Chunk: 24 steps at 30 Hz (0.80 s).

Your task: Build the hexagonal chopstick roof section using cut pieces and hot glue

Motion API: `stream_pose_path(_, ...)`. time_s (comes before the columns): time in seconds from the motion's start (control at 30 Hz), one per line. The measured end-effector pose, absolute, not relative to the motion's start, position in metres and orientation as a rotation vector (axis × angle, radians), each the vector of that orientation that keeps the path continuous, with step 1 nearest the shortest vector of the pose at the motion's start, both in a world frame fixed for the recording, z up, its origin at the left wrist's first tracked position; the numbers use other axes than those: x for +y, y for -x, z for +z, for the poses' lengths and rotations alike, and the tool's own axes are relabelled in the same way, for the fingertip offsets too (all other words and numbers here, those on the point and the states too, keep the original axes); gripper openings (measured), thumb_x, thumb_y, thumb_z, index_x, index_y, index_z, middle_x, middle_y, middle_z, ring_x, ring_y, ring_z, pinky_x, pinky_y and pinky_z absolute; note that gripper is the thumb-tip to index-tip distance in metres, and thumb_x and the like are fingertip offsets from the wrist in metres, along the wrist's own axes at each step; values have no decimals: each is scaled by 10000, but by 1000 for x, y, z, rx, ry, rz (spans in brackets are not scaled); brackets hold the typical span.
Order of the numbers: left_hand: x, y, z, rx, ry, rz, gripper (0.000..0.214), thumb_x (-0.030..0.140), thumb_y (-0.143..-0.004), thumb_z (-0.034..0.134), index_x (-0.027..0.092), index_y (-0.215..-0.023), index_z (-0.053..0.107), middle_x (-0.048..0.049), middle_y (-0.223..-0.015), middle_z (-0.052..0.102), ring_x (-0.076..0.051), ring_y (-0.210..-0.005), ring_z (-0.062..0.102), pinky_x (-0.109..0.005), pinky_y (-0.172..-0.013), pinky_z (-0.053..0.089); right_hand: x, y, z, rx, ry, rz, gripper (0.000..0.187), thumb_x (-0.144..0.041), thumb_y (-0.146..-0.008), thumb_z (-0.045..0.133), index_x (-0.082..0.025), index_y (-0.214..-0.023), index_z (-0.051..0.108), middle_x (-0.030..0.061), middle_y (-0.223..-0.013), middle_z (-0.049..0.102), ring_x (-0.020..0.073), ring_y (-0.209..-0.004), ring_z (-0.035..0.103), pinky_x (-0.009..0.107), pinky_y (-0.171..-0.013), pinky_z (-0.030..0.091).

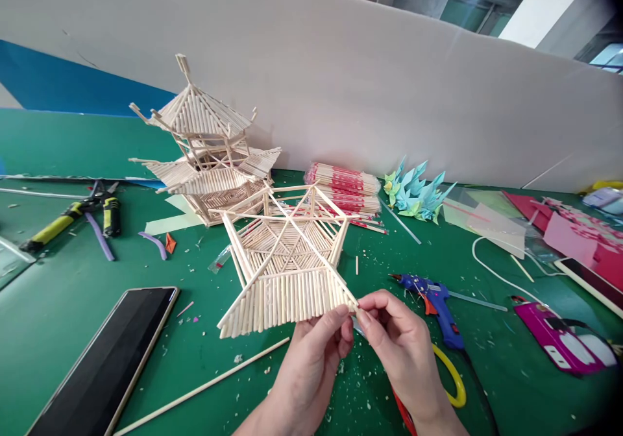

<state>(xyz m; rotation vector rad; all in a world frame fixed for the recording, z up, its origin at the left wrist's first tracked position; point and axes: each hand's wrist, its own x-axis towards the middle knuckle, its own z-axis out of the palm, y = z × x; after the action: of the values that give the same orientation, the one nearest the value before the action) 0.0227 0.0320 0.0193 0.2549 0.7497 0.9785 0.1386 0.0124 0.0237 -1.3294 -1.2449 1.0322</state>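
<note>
A pavilion-like frame of pale wooden sticks (287,296) stands before me, with a row of short sticks forming a sloping roof panel on its near side. My left hand (314,364) pinches the panel's near right edge between thumb and fingers. Close beside it, my right hand (394,335) has thumb and forefinger closed at the end of the slanting corner stick (335,277). Whether a separate small piece lies in those fingertips is hidden. Under my right hand are scissors with a yellow handle (455,381), partly covered.
Behind stands a taller stick pagoda (204,118), near bundled sticks in red wrapping (343,183) and folded blue paper (418,193). A blue glue gun (440,306) lies right, with a pink phone-like case (555,339) beyond. Pliers (97,209), a black phone (104,364) and a loose stick (204,384) lie left.
</note>
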Motion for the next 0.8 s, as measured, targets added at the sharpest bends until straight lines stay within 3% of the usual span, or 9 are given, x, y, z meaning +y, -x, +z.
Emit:
stream_pose_path(0.2, 33, -22, 20, 765, -218, 965, 165, 242, -692, 659, 134, -585, 596, 1, -568, 536, -104, -579, 446, -231, -589, 381, 9, -143, 19, -1248, 1391, 972, 136, -328, -856, 531, -206, -832, 586, -6, -742, 527, 118, -619, 466, 213, -529, 397)
stream_pose_path(0.4, 32, -21, 17, 788, -277, 983, 171, 223, -671, 681, 135, -552, 596, 11, -572, 507, -102, -583, 414, -231, -595, 374, 10, -140, 19, -1263, 1420, 943, 158, -337, -837, 555, -198, -765, 572, -20, -673, 495, 109, -566, 425, 206, -490, 374)
stream_pose_path(0.8, 34, -21, 16, 779, -345, 980, 231, 270, -627, 726, 131, -501, 592, 19, -552, 483, -98, -560, 384, -242, -590, 352, 14, -136, 20, -1296, 1362, 898, 150, -270, -830, 569, -195, -700, 565, -35, -612, 544, 88, -518, 495, 162, -461, 401)
